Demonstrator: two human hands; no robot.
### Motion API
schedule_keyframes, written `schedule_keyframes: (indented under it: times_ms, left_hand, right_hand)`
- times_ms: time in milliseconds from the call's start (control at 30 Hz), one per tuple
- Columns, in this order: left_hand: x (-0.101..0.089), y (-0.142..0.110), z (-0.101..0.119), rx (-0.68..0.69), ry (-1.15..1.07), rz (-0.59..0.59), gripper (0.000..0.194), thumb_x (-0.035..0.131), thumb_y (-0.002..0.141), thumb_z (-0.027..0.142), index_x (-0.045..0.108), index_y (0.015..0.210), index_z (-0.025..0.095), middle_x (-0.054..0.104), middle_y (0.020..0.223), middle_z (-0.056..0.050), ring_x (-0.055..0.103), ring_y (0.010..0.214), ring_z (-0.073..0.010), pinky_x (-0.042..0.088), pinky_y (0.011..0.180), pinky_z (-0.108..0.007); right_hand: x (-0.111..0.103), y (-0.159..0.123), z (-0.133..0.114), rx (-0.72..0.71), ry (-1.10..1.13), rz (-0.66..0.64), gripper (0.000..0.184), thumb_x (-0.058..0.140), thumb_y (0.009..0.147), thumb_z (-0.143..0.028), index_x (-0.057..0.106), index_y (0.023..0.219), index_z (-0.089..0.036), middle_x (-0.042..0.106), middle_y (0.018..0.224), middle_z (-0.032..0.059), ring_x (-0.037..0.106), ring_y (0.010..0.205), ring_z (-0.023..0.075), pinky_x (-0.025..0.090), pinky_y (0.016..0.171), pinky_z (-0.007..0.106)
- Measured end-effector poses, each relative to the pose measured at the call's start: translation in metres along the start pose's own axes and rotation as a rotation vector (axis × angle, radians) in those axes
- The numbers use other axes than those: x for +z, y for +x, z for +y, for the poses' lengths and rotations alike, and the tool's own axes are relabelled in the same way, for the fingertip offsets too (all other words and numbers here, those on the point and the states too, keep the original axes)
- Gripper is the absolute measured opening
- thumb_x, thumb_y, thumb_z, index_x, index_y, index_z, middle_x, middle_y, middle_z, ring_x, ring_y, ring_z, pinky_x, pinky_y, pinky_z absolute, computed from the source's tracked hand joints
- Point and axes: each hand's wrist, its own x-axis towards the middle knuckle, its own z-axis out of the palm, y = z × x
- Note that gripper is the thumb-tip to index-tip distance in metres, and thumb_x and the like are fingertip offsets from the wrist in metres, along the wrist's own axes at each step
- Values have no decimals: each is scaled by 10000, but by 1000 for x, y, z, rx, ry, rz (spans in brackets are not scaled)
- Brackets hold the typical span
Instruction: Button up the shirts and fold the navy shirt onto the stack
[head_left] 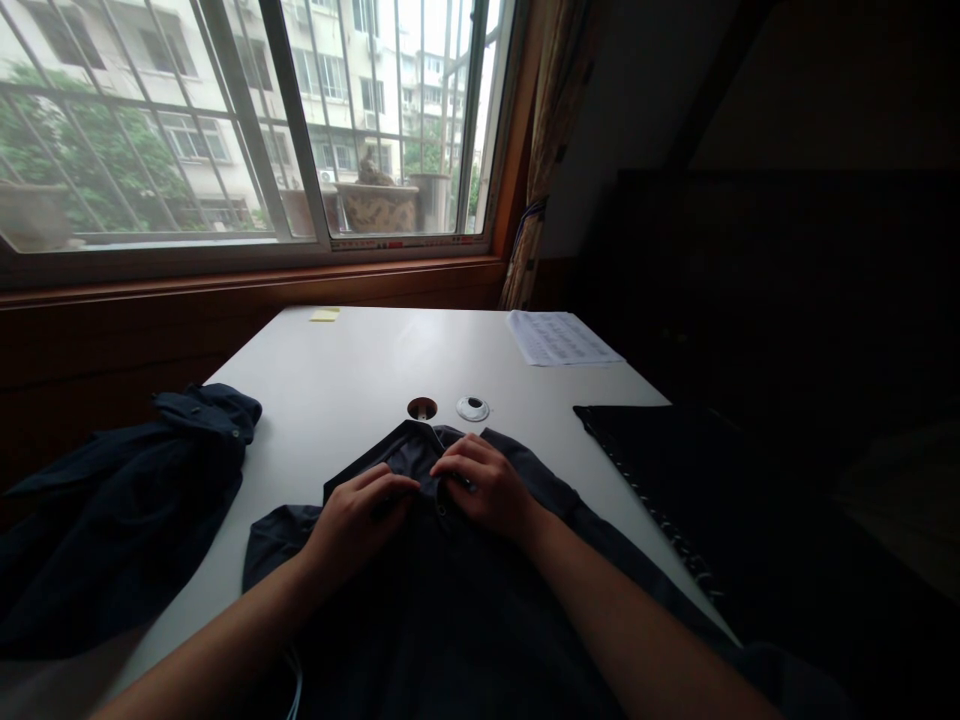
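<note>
A dark navy shirt [427, 580] is spread over the near part of the white table, its collar pointing away from me. My left hand [364, 510] is closed on the cloth at the left of the collar opening, thumb and fingers pinched together. On the other side of the opening, my right hand [484, 480] pinches the shirt's collar edge, fingers curled. A small round button shows just below the right fingers. What lies under the fingertips is partly hidden.
Another dark garment [150, 500] hangs over the table's left edge. Dark cloth [690, 480] covers the right edge. Printed sheets [562, 338] and a yellow note [325, 314] lie at the back. A cable hole [422, 408] and its round cover [472, 408] sit beyond the collar.
</note>
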Motion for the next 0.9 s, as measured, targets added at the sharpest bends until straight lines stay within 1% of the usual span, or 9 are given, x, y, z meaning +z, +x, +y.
schedule_keyframes:
  times_ms: [133,333,467,700,900]
  left_hand:
    - [1,0,-1,2,5,1,204,571,905,129,680,1052,219,616,875,-15,604,702,-115,481,635,-212]
    - [0,1,1,6,2,16,165,567,911,138,676,1014,207,614,859,-13,604,689,-116,478,620,-214]
    - [-1,1,3,8,-10,20,149,573,919,143,677,1007,206,627,879,-17,618,709,-117,490,639,-212]
    - [-2,3,4,51,-15,32,134,580,921,137,669,1000,199,636,884,-19,629,738,-122,504,667,-218]
    - [-1,2,2,29,-1,2,141,571,932,145,659,1024,206,628,919,-23,624,767,-126,503,684,-223]
  right_hand:
    - [0,0,0,2,4,6,214,582,872,-83,690,984,-229,653,887,48,592,872,204,524,811,376]
    - [1,-1,0,17,26,10,214,589,865,-83,690,986,-228,646,895,46,592,884,202,526,816,374]
    - [1,-2,0,26,32,9,204,594,869,-84,691,982,-223,645,905,48,596,889,198,521,823,368]
    - [1,-2,2,39,43,12,201,593,870,-84,689,977,-225,643,911,49,600,892,197,515,832,361]
    - [1,-2,1,49,54,19,220,591,864,-81,686,990,-234,639,926,52,600,905,204,522,829,369]
